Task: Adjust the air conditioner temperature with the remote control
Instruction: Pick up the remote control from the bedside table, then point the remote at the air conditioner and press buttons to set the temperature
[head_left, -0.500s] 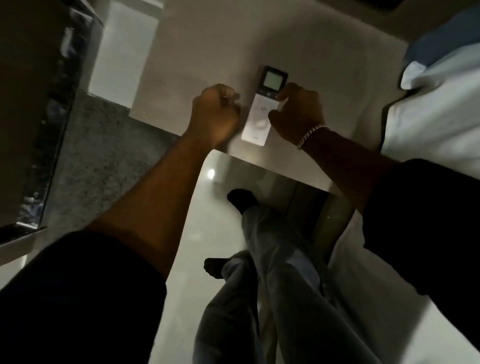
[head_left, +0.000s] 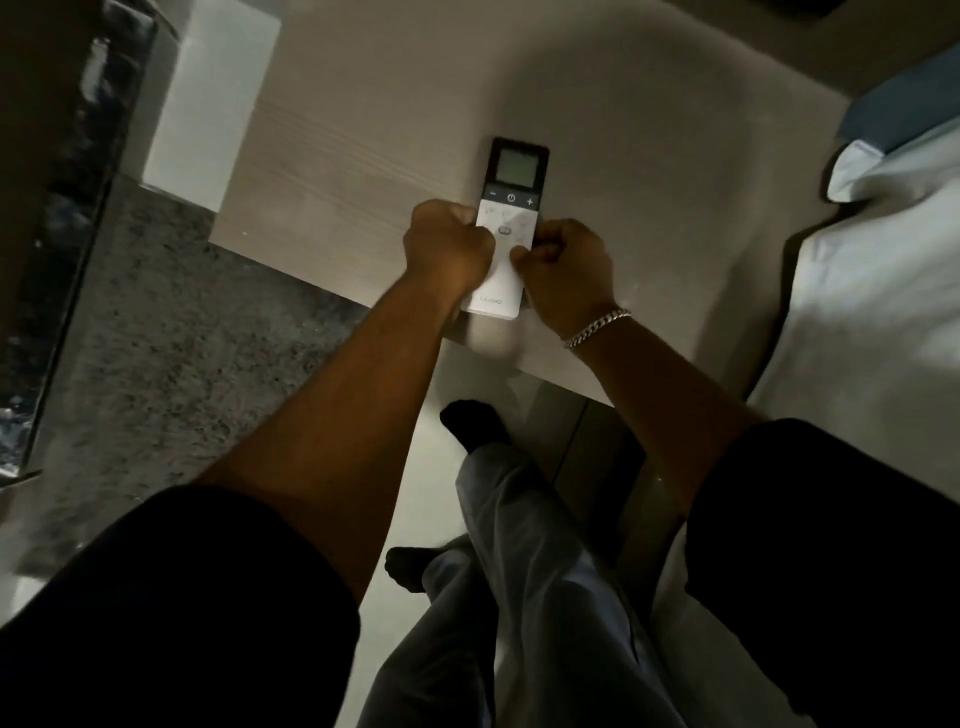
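A white remote control (head_left: 506, 223) with a dark top and a grey screen lies flat on the pale wooden table (head_left: 374, 130), near its front edge. My left hand (head_left: 449, 249) is curled in a fist against the remote's left edge. On the remote's right edge rests my right hand (head_left: 566, 265), with a silver chain bracelet on its wrist, fingers curled and a fingertip touching the white lower part. Both hands press the remote from the sides. The minus, power and plus buttons below the screen are uncovered.
A bed with white sheets (head_left: 883, 322) and a blue pillow (head_left: 904, 98) stands to the right. A speckled grey carpet (head_left: 171, 322) lies to the left, beside a dark cabinet edge (head_left: 62, 208). My legs and socked feet (head_left: 472, 421) are below the table edge.
My left hand has closed in on the remote's left edge. The right hand has slid down to its lower right side. The remote now sits nearer the table's front edge.
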